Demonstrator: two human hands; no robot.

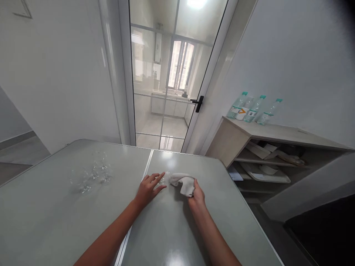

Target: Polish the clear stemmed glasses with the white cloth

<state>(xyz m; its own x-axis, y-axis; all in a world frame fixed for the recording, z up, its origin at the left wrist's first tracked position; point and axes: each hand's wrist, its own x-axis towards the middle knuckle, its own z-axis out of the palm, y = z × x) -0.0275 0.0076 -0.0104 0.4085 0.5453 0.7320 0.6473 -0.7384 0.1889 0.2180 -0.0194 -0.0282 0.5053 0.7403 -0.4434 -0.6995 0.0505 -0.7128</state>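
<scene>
My left hand (150,189) is at a small clear glass (166,178), its thumb and fingers on either side of it. The glass is see-through, so its exact shape is hard to make out. In my right hand (197,195) is a white cloth (187,184), pinched between thumb and fingers. The far end of the cloth reaches the right side of the glass, just above the table. Several clear stemmed glasses (95,173) are grouped farther left on the table.
The pale grey-green table (69,229) has a metal seam (148,162) running across it. Beyond stands a glazed door (163,122) with a black handle (198,103). To the right, a wooden shelf unit (238,138) carries several plastic bottles (253,112), with papers and a tray (266,175) inside.
</scene>
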